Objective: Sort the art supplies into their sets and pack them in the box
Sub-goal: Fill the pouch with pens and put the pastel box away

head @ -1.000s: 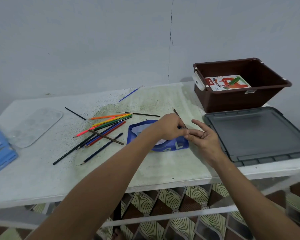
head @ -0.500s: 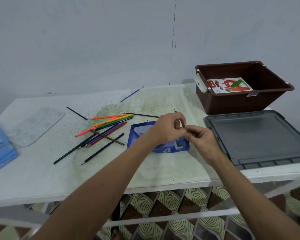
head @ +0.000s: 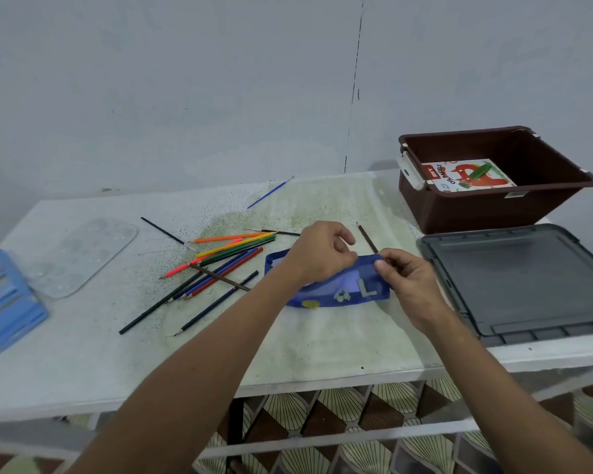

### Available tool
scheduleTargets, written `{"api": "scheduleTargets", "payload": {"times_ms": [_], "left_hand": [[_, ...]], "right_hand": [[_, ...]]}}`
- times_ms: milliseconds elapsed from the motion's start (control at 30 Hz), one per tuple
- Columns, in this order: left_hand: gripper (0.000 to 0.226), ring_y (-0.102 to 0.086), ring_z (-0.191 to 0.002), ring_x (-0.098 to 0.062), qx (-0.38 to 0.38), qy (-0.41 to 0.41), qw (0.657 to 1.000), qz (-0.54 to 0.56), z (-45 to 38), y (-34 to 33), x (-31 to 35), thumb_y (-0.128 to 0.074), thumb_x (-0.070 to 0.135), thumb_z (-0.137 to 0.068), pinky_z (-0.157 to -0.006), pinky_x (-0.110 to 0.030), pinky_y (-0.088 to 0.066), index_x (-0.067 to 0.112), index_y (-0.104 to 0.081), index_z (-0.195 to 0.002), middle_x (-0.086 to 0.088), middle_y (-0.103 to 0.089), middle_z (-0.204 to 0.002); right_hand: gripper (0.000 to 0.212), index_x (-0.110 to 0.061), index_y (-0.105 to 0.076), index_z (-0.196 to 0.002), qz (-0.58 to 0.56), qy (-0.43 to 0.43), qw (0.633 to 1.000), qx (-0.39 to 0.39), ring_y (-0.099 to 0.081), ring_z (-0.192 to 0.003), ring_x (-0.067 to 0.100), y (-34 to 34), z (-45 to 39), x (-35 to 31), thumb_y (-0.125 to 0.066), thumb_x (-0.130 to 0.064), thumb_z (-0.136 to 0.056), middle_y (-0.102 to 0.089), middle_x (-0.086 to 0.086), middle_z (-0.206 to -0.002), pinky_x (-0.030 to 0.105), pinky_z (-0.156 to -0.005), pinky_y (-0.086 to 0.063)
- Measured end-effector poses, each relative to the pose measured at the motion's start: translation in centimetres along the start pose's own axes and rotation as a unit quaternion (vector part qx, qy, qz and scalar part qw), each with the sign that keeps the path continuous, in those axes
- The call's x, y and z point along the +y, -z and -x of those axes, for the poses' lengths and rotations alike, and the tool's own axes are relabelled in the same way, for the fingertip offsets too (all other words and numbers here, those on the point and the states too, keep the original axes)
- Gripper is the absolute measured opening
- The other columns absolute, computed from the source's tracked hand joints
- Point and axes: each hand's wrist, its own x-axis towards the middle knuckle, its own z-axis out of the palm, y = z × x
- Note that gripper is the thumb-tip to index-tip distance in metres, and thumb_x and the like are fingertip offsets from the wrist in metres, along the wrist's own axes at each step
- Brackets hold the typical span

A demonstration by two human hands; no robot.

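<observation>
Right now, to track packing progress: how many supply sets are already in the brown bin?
1: the oil pastels box lies in the brown bin, toward its left end. The bin's near wall could hide something small.

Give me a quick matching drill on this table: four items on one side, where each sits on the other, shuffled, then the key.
Items:
1. oil pastels box
2. blue pencil pouch
3. clear paint palette
4. grey lid

Places:
A. flat on the table, in front of the brown bin
B. far left of the table, beside a blue packet
C. inside the brown bin
D. held between the left hand and right hand

Pairs: 1-C, 2-D, 3-B, 4-A
</observation>
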Motion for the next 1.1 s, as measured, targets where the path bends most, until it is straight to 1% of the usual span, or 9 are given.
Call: {"api": "scheduleTargets", "payload": {"times_ms": [100,233,400,533,567,733,833,967,1100], "left_hand": [[0.013,-0.054,-0.050,0.003,0.022,-0.009,0.999,-0.042,0.6,1.5,-1.2,-0.072,0.013,-0.077,-0.057,-0.011,-0.043,0.017,-0.064,-0.087,0.010,-0.063,-0.061],[0.004,-0.054,-0.052,0.005,0.023,-0.016,0.996,-0.083,1.9,4.5,-3.1,-0.075,0.014,-0.078,-0.056,-0.005,-0.040,0.014,-0.071,-0.080,0.013,-0.062,-0.061],[0.008,-0.056,-0.056,0.000,0.069,-0.016,0.994,-0.088,2.9,7.6,-5.5,-0.073,0.012,-0.080,-0.057,-0.011,-0.042,0.017,-0.072,-0.074,0.018,-0.061,-0.060],[0.010,-0.056,-0.062,0.005,0.125,-0.028,0.987,-0.098,3.1,9.3,-6.9,-0.074,0.017,-0.078,-0.066,-0.013,-0.042,0.024,-0.071,-0.072,0.019,-0.062,-0.063],[0.007,-0.056,-0.065,0.006,0.145,-0.021,0.983,-0.107,3.1,10.0,-7.5,-0.074,0.023,-0.077,-0.071,-0.019,-0.043,0.026,-0.071,-0.071,0.018,-0.064,-0.065],[0.006,-0.062,-0.066,0.002,0.128,0.042,0.991,0.022,2.9,11.9,-10.5,-0.076,0.017,-0.079,-0.071,-0.018,-0.048,0.020,-0.073,-0.076,0.007,-0.072,-0.075],[0.024,-0.064,-0.079,0.002,0.071,0.054,0.990,0.112,2.5,11.8,-11.9,-0.078,0.022,-0.079,-0.076,-0.019,-0.049,0.023,-0.068,-0.100,0.005,-0.069,-0.095],[0.080,-0.062,-0.109,-0.008,-0.087,0.063,0.983,0.149,2.1,9.8,-13.3,-0.090,0.031,-0.060,-0.091,-0.030,-0.053,0.038,-0.045,-0.126,0.006,-0.058,-0.126],[0.075,-0.059,-0.103,-0.013,0.001,0.039,0.998,0.051,1.0,8.2,-12.5,-0.089,0.027,-0.064,-0.087,-0.030,-0.050,0.026,-0.049,-0.129,0.005,-0.059,-0.120]], "right_hand": [[0.056,-0.017,-0.067,-0.091,-0.017,-0.009,1.000,0.014,-0.066,-0.076,0.009,0.6,-0.1,0.1,-0.084,-0.056,-0.054,-0.072,-0.005,-0.082,0.020,-0.064,-0.056],[0.055,-0.026,-0.071,-0.084,-0.024,-0.012,1.000,0.008,-0.065,-0.076,0.010,0.7,-0.6,0.0,-0.085,-0.064,-0.047,-0.071,-0.003,-0.083,0.020,-0.063,-0.055],[0.046,-0.026,-0.069,-0.085,-0.015,-0.016,1.000,0.021,-0.064,-0.073,0.008,-0.2,-1.1,0.0,-0.083,-0.059,-0.055,-0.070,-0.006,-0.081,0.020,-0.062,-0.054],[0.004,-0.015,-0.062,-0.091,0.006,-0.018,0.999,0.026,-0.063,-0.070,0.007,-1.6,-2.0,0.7,-0.063,-0.011,-0.089,-0.068,-0.007,-0.076,0.019,-0.064,-0.053],[0.004,-0.015,-0.061,-0.091,0.003,-0.017,0.999,0.035,-0.063,-0.070,0.006,-1.9,-2.1,0.7,-0.062,-0.012,-0.089,-0.068,-0.007,-0.076,0.019,-0.063,-0.052],[0.045,-0.019,-0.058,-0.094,0.020,-0.031,0.997,0.070,-0.066,-0.071,0.006,-2.8,-2.0,0.6,-0.075,-0.051,-0.067,-0.071,-0.008,-0.078,0.022,-0.063,-0.052],[0.075,-0.021,-0.054,-0.107,0.036,-0.051,0.996,0.058,-0.068,-0.078,0.010,-3.5,-1.7,1.3,-0.080,-0.067,-0.053,-0.072,-0.004,-0.088,0.022,-0.067,-0.054],[0.083,-0.027,-0.046,-0.125,0.153,-0.054,0.987,0.019,-0.066,-0.101,0.016,-4.1,-1.3,2.2,-0.091,-0.035,-0.056,-0.065,0.002,-0.113,0.032,-0.083,-0.055],[0.064,-0.020,-0.056,-0.112,0.235,-0.032,0.969,0.076,-0.063,-0.084,-0.002,-5.0,-1.7,0.4,-0.091,-0.023,-0.058,-0.065,-0.006,-0.099,0.013,-0.070,-0.050]]}}
